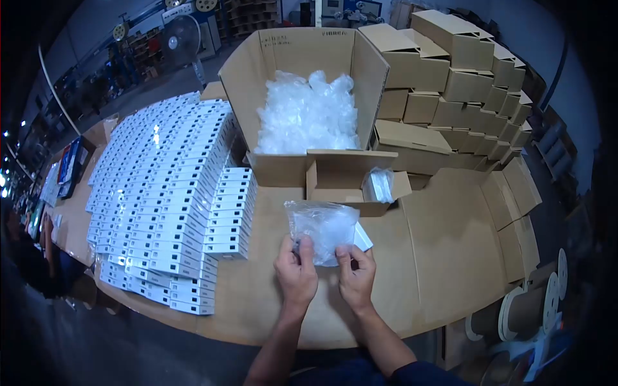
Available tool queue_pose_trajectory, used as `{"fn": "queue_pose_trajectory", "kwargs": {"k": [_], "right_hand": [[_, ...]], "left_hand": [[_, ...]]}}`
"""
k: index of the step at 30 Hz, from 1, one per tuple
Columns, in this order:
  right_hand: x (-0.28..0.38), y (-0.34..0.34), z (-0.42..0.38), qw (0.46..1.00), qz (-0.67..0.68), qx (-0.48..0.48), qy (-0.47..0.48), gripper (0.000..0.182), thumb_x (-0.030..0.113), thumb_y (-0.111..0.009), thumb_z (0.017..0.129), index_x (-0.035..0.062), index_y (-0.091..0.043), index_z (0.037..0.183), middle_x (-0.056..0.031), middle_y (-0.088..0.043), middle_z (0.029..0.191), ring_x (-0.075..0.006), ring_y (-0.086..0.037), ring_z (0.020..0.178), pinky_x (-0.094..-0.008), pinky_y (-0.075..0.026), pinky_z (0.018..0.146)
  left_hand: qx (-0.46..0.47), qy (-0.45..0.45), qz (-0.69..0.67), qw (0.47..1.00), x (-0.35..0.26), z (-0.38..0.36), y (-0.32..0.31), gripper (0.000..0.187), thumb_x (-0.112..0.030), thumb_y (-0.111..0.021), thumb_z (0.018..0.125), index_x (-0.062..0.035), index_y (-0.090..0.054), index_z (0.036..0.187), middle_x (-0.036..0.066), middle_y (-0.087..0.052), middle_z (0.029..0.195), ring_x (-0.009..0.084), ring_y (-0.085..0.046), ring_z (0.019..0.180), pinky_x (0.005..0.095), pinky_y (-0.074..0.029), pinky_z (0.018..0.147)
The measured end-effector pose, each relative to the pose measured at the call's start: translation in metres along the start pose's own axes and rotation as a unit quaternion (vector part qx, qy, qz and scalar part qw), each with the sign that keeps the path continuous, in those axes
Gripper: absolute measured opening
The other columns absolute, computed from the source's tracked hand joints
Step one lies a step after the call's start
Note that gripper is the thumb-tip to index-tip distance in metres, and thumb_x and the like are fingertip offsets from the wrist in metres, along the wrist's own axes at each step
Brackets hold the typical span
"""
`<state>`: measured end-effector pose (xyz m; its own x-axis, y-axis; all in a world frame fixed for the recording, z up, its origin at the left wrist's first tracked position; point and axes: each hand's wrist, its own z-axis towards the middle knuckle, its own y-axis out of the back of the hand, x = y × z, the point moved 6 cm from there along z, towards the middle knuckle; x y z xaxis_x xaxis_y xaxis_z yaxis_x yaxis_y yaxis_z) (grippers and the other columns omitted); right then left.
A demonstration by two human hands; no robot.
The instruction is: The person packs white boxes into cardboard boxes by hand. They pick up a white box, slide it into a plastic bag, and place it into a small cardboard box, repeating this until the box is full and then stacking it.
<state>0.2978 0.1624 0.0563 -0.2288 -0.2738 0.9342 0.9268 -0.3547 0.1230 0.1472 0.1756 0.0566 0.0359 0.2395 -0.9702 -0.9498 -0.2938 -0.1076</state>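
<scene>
Grip narrow on both sides: my left hand (299, 276) and right hand (357, 275) pinch a clear bag (325, 233) above the worktop (393, 289). One wrapped piece (380, 185) sits in the open carton (338, 183); rows of white boxes (161, 186) stand outside. Bag's upper edge runs left-right; long axis uncertain.

The left hand (297, 273) and right hand (356, 273) pinch a plastic bag (322, 233), a white item (363, 238) beside the right fingers. At 12 o'clock, a small open box (335, 183) fronts a large bag-filled carton (283, 168); white boxes (164, 193) spread toward 10 o'clock, stacked cartons (467, 87) toward 1.
</scene>
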Motion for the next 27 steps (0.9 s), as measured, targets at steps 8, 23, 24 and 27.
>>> {"fn": "queue_pose_trajectory", "kwargs": {"k": [8,23,24,27], "right_hand": [[-0.025,0.03,-0.04,0.993,0.047,0.071,-0.087,0.032,0.026,-0.066,0.104,-0.0034,-0.071,0.091,-0.0084,-0.058,0.095,-0.016,-0.054,0.086,-0.03,-0.045,0.076],[-0.045,0.042,-0.041,0.985,0.099,0.09,-0.106,0.025,0.022,-0.071,0.1,-0.0018,-0.076,0.099,-0.0091,-0.062,0.103,-0.0163,-0.059,0.099,-0.0289,-0.047,0.085],[-0.039,0.042,-0.035,0.985,0.109,0.091,-0.102,0.025,0.024,-0.072,0.1,-0.0016,-0.076,0.099,-0.0086,-0.062,0.103,-0.016,-0.059,0.099,-0.0289,-0.047,0.085],[-0.039,0.047,-0.024,0.979,0.09,0.138,-0.121,0.022,0.021,-0.074,0.098,-0.0013,-0.076,0.099,-0.0072,-0.062,0.104,-0.0145,-0.058,0.095,-0.0282,-0.047,0.083]], "left_hand": [[-0.044,0.014,-0.01,0.999,0.022,-0.03,0.02,0.031,-0.022,-0.041,0.114,-0.0072,-0.049,0.087,-0.004,-0.049,0.082,0.0035,-0.042,0.076,0.0211,-0.036,0.067],[0.197,0.122,-0.088,0.969,0.045,-0.05,0.009,0.065,-0.001,-0.089,0.077,0.0025,-0.055,0.131,0.011,-0.068,0.119,0.0182,-0.066,0.11,0.0337,-0.054,0.097],[0.207,0.131,-0.092,0.965,0.047,-0.051,0.008,0.064,-0.001,-0.09,0.077,0.0026,-0.055,0.131,0.011,-0.068,0.119,0.0182,-0.066,0.11,0.0339,-0.054,0.097],[0.211,0.101,-0.066,0.97,0.042,-0.05,0.009,0.067,-0.003,-0.091,0.075,0.0029,-0.056,0.132,0.011,-0.069,0.119,0.0178,-0.067,0.11,0.0343,-0.054,0.097]]}}
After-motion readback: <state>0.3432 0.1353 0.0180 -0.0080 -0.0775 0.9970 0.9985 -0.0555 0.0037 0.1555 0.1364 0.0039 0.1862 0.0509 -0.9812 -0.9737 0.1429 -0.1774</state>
